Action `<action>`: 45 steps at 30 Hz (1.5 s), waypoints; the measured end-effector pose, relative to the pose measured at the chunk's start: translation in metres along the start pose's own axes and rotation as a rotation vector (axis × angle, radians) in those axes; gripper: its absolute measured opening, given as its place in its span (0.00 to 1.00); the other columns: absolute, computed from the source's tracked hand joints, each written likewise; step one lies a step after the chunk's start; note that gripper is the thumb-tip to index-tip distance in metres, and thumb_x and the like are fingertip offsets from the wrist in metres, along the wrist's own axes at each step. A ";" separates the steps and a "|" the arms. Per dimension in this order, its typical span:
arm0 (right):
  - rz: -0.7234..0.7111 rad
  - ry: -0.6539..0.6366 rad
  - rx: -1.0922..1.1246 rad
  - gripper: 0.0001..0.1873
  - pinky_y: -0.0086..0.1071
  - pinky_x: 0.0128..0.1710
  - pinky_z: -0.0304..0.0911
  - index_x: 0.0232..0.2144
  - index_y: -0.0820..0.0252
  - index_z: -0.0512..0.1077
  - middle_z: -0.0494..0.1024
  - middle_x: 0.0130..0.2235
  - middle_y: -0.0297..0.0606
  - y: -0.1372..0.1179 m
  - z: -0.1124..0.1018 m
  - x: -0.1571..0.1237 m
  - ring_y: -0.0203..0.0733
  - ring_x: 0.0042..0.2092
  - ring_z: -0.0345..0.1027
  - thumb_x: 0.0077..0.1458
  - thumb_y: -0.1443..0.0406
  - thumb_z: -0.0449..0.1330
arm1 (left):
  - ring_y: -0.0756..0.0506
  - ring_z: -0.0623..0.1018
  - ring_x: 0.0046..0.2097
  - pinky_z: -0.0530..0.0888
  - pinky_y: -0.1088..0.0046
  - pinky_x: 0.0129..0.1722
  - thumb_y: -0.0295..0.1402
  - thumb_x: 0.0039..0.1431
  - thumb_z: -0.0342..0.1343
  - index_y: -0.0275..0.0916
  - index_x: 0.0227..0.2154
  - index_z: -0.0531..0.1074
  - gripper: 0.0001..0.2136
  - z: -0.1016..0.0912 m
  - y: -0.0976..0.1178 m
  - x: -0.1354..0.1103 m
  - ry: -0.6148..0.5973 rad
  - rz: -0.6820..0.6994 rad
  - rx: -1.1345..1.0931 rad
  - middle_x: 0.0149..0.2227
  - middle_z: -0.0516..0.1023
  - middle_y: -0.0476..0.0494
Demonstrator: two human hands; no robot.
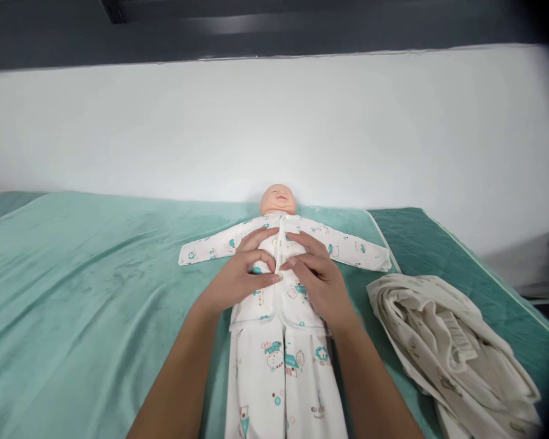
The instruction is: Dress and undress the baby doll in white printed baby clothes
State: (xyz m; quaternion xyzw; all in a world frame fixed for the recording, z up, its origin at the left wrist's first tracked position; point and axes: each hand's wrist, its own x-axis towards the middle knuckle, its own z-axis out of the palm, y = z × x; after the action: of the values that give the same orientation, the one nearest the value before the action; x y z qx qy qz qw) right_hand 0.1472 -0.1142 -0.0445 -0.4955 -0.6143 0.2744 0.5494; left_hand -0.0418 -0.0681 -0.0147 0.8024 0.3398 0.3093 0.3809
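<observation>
A baby doll [278, 199] lies on its back on a teal blanket [96, 274], head toward the wall, sleeves spread out to both sides. It wears a white printed shirt [343, 247] and matching trousers [279, 378]. My left hand [242, 274] rests flat on the left of the doll's chest with fingers stretched out. My right hand [315, 271] lies on the right of the chest, fingers extended toward the shirt's middle seam. The thumbs and fingertips of both hands nearly meet over the front opening.
A crumpled cream printed cloth [452, 347] lies on the bed to the right of the doll. A white wall [274, 122] runs along the far side. The bed's right edge [485, 268] slopes toward the near right corner.
</observation>
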 end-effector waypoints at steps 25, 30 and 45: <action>-0.101 -0.032 -0.075 0.10 0.50 0.66 0.50 0.30 0.48 0.79 0.70 0.59 0.28 0.001 0.000 -0.002 0.47 0.67 0.51 0.61 0.64 0.58 | 0.37 0.53 0.71 0.55 0.50 0.68 0.39 0.57 0.61 0.43 0.27 0.74 0.08 -0.003 -0.001 -0.001 -0.022 0.009 0.018 0.68 0.58 0.51; -0.076 -0.039 -0.077 0.11 0.50 0.66 0.50 0.29 0.49 0.79 0.71 0.59 0.28 -0.001 -0.001 -0.003 0.47 0.67 0.51 0.61 0.63 0.59 | 0.38 0.51 0.71 0.55 0.51 0.68 0.38 0.57 0.61 0.43 0.27 0.74 0.07 -0.004 0.002 -0.002 -0.029 -0.005 0.004 0.68 0.58 0.53; -0.186 -0.096 -0.128 0.11 0.54 0.66 0.50 0.29 0.47 0.81 0.68 0.61 0.27 0.006 0.000 -0.006 0.51 0.68 0.49 0.61 0.60 0.60 | 0.38 0.50 0.72 0.64 0.52 0.64 0.29 0.55 0.59 0.44 0.28 0.75 0.03 -0.006 0.001 -0.006 -0.020 -0.008 -0.034 0.68 0.59 0.57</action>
State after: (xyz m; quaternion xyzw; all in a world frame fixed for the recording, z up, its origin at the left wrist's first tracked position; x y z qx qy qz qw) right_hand 0.1487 -0.1172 -0.0519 -0.4567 -0.6995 0.2058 0.5097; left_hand -0.0493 -0.0708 -0.0126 0.7976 0.3337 0.3055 0.3990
